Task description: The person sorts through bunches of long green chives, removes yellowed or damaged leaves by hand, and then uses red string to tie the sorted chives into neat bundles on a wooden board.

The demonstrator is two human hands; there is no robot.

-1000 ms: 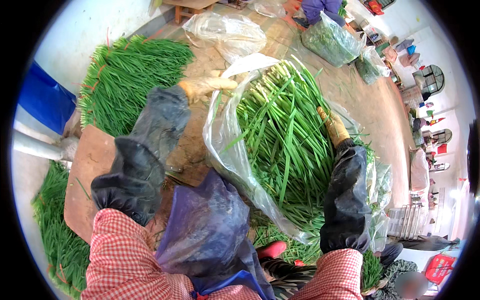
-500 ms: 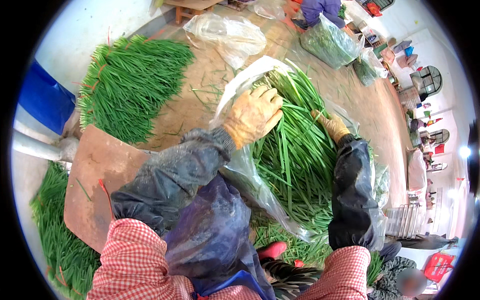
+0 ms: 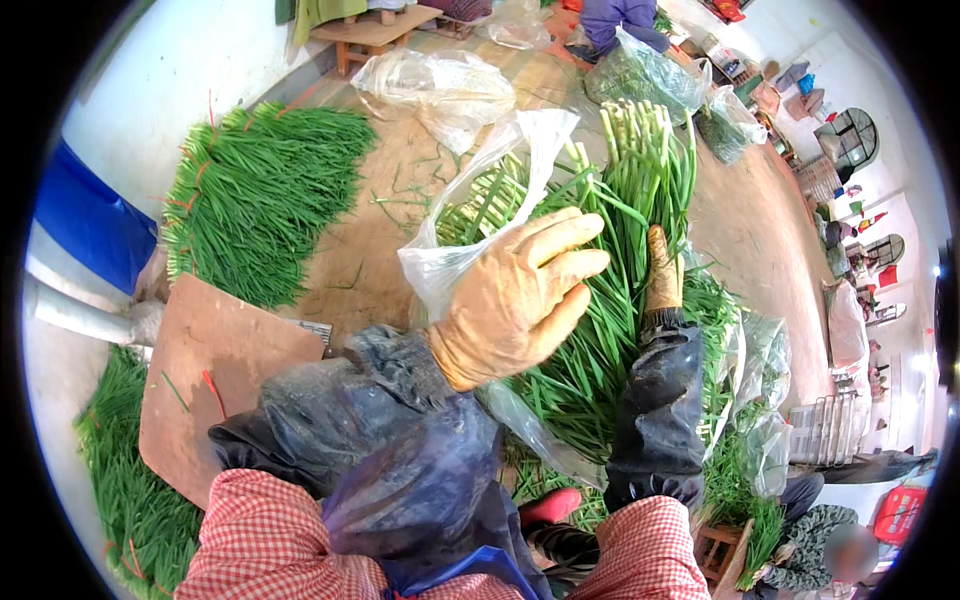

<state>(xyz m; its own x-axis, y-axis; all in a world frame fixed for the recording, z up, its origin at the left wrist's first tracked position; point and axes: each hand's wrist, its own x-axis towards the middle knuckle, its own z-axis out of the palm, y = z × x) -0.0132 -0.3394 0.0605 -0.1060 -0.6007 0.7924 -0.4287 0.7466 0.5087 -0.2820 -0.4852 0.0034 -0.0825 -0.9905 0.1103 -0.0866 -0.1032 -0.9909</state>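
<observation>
My left hand (image 3: pixel 520 305), in a yellowish work glove, is held over the greens with its fingers stretched and apart, gripping nothing. My right hand (image 3: pixel 663 272), gloved the same way, clasps a thick bunch of garlic chives (image 3: pixel 645 165) whose pale cut ends point away from me; its fingers are partly hidden among the leaves. Beneath both hands, more loose chives (image 3: pixel 570 390) fill a clear plastic bag (image 3: pixel 440 275), its mouth folded back beside my left hand. Pale stem ends of another part of the pile show inside the bag.
Tied chives lie in a heap (image 3: pixel 265 205) at the left, with another heap (image 3: pixel 125 480) nearer me. Between them is a brown board (image 3: pixel 225 370) with a red tie (image 3: pixel 214 395). Plastic bags (image 3: pixel 435 90) lie farther off. Another person (image 3: pixel 815 545) sits at the lower right.
My left hand has come off the stalks and opened, moving slightly nearer me. My right hand has shifted toward the middle, and the bunch's pale ends now stand out from the pile.
</observation>
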